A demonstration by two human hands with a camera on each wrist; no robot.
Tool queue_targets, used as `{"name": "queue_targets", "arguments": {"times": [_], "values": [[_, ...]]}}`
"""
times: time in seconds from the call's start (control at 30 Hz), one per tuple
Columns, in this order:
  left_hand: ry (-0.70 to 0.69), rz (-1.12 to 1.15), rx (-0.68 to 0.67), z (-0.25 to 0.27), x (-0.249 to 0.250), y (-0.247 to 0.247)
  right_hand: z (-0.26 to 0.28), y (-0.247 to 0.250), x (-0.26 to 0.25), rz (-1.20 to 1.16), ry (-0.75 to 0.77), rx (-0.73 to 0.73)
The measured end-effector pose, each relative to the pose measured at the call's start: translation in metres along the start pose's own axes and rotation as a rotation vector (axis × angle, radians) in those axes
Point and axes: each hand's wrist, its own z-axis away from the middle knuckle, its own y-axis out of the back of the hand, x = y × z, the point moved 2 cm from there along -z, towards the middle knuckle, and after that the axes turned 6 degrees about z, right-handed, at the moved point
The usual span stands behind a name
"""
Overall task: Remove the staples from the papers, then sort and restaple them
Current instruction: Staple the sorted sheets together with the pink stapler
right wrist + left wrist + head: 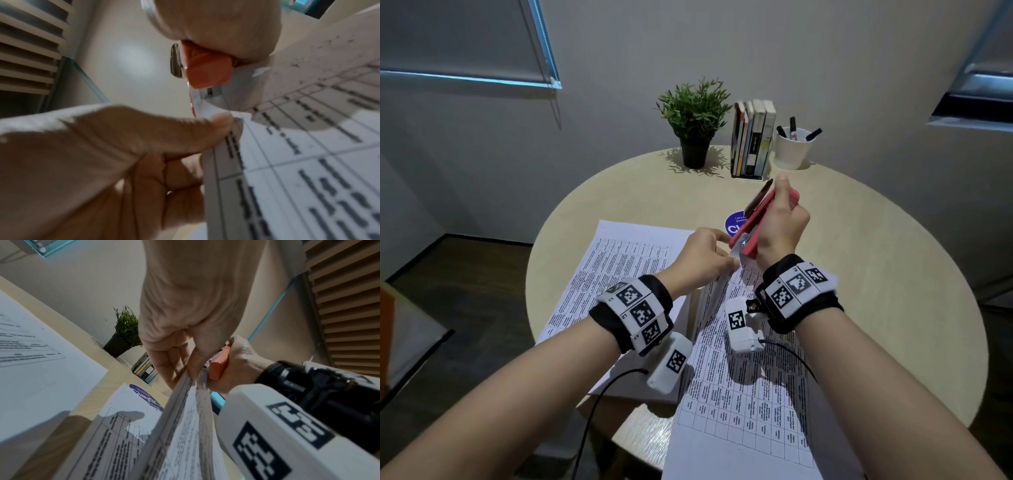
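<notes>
Above the round worktop (859, 274), the right hand (782, 226) grips a red stapler (751, 222) w/ its mouth on the corner of a paper bundle (719, 287). The left hand (700, 260) pinches that corner; only the right wrist view shows its thumb (205, 128) pressing the edge. More sheets (619, 270) lie flat below.

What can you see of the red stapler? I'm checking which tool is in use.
The red stapler looks like plastic with shiny metal inner parts. The right hand grips it raised above the table, tilted, its mouth at the corner of the lifted papers that the left hand pinches. Its metal arm stands hinged away from the body.
</notes>
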Motion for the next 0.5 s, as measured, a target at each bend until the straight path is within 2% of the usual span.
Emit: {"name": "queue_targets", "arguments": {"times": [0.37,0.43,0.5], "values": [[-0.024,-0.074,-0.021,0.007,0.006,-0.004,-0.001,-0.002,-0.004,0.05,0.029,0.045],[0.006,-0.079,-0.078,0.01,0.007,-0.004,-0.004,-0.002,-0.003,0.058,0.015,0.036],[0.085,-0.111,-0.195,0.015,0.002,-0.005,-0.006,0.0,-0.004,0.041,-0.022,0.017]]}}
